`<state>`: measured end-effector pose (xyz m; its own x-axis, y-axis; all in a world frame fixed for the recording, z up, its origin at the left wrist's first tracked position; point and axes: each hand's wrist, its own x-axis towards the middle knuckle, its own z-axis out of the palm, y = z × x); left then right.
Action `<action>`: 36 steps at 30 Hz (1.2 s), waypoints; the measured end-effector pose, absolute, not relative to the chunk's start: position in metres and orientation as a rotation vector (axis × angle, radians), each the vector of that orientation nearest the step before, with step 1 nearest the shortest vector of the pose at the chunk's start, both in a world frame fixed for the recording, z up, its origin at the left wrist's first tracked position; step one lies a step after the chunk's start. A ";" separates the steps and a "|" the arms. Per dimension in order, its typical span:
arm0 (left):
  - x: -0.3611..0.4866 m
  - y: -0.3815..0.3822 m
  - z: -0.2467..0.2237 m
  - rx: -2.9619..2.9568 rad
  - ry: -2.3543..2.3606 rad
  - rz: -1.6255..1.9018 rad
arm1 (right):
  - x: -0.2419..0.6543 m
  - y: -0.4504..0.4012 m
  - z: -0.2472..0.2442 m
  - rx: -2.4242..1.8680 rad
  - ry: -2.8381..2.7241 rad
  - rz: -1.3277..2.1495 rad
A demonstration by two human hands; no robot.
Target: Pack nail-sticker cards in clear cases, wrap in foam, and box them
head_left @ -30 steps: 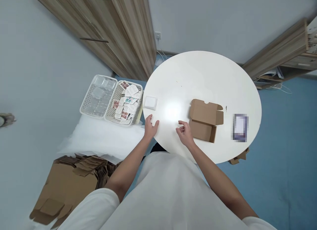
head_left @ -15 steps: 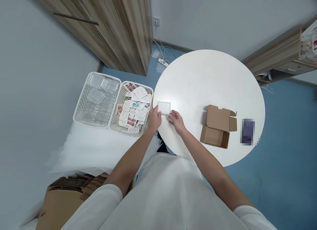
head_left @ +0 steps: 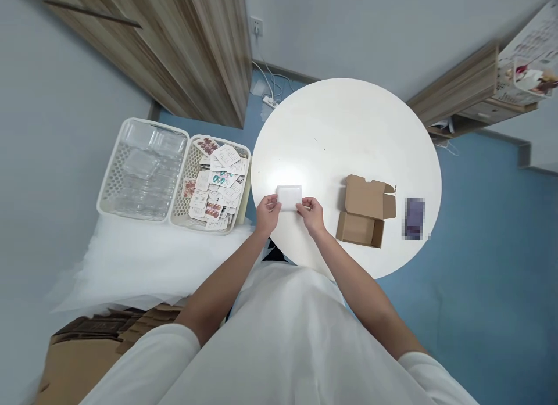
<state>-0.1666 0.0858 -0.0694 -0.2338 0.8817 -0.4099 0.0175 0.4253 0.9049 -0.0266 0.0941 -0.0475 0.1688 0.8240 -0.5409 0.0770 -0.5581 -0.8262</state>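
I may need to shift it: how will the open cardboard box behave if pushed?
The cardboard box looks thin-walled, so it is probably light for its size. Sitting low and flat on the smooth-looking table, it would likely slide rather than tip. Its open lid may flap at the fold.

A wood-grain cabinet point(head_left: 204, 56) stands against the wall, with a socket point(head_left: 256, 26) beyond it and white cables point(head_left: 263, 74) near a power strip point(head_left: 270, 102) on the blue floor point(head_left: 488, 219). A purple item point(head_left: 414, 218) (pixelated, so hard to name) lies near the round table's right edge. Farther right, a basket point(head_left: 508, 91) sits on a wooden shelf unit point(head_left: 457, 91).
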 end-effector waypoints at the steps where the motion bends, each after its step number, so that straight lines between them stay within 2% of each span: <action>1: -0.161 0.085 -0.065 0.815 1.584 1.000 | -0.020 0.090 -0.045 -1.775 -0.856 1.438; 13: -0.029 0.057 -0.024 1.107 1.499 0.975 | 0.115 0.044 -0.006 -1.782 -0.957 1.229; 20: 0.040 0.040 -0.030 1.412 1.539 0.767 | 0.188 0.016 -0.023 -1.913 -1.368 1.052; 31: 0.049 0.037 -0.040 1.889 1.613 0.107 | 0.190 0.015 -0.036 -2.090 -1.999 1.122; 36: 0.049 0.035 -0.034 1.963 1.554 0.025 | 0.186 0.013 -0.030 -2.104 -2.061 1.064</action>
